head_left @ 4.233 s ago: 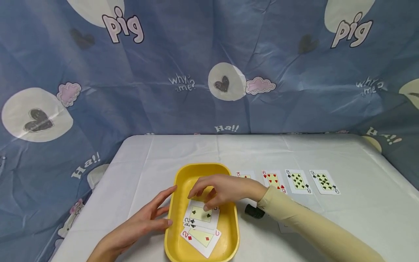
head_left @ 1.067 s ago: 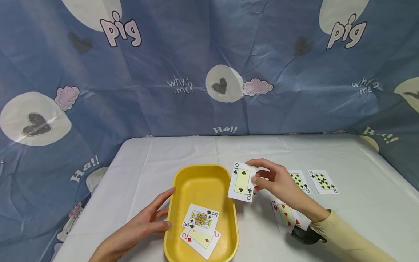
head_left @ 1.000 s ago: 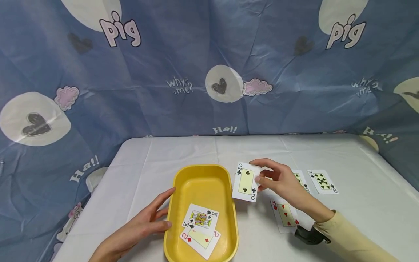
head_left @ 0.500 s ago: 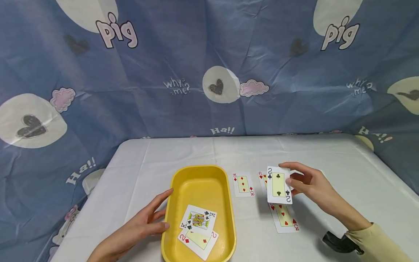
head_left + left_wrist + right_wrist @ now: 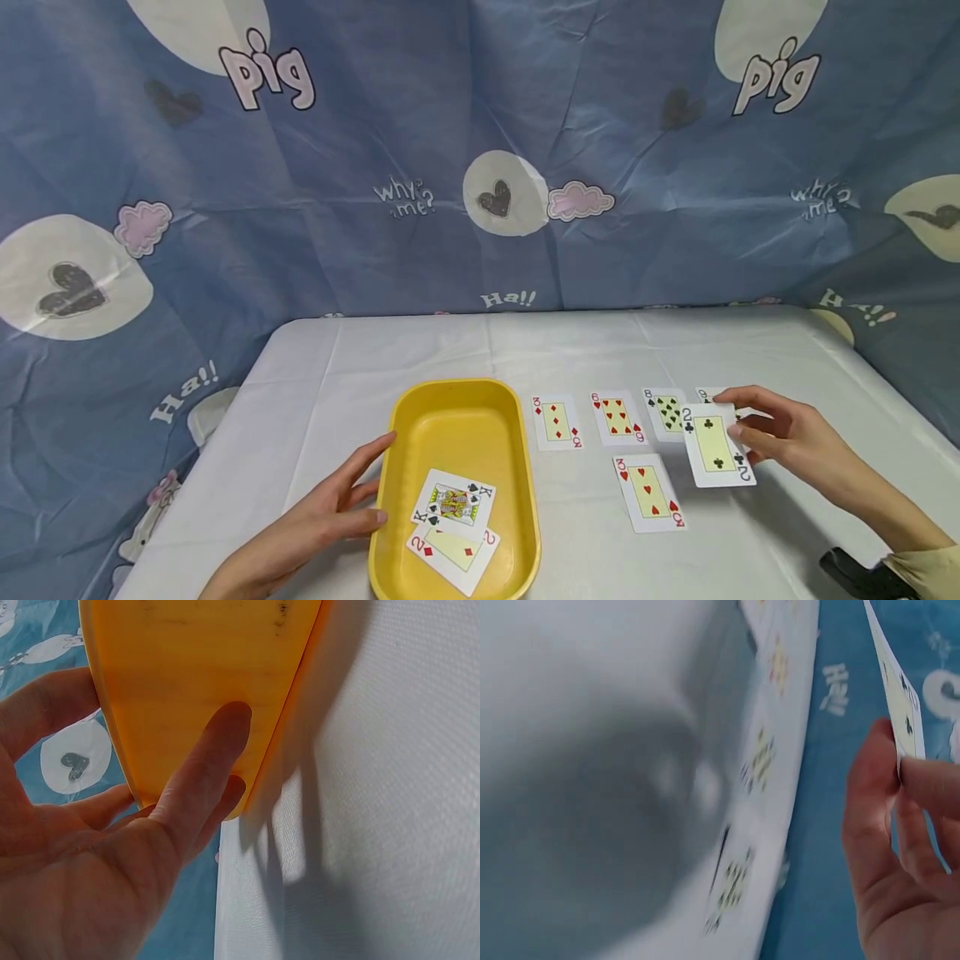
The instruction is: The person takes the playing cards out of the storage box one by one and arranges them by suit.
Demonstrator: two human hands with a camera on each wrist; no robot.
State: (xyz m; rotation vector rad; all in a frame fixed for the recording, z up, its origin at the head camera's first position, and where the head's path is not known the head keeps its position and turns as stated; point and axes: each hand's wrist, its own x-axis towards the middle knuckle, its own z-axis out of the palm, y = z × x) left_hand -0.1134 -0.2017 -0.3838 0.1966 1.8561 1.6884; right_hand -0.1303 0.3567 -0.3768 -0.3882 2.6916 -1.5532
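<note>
My right hand pinches the two of clubs between thumb and fingers, holding it above the table, face visible. The card partly covers the nine of clubs. In the right wrist view the same two of clubs stands nearly edge-on in the fingers. My left hand rests against the left side of a yellow tray, its fingers extended. The left wrist view has thumb and fingers touching the tray's outer wall. Inside the tray, the king of spades overlaps the two of diamonds.
Right of the tray lies a row: a diamonds card, the six of hearts and the eight of spades. Nearer me is a hearts card. White cloth covers the table; a printed blue curtain hangs behind.
My right hand has lifted the two of clubs out of the tray and carried it right, past the six of hearts, to the row's right end. My left hand stays at the tray.
</note>
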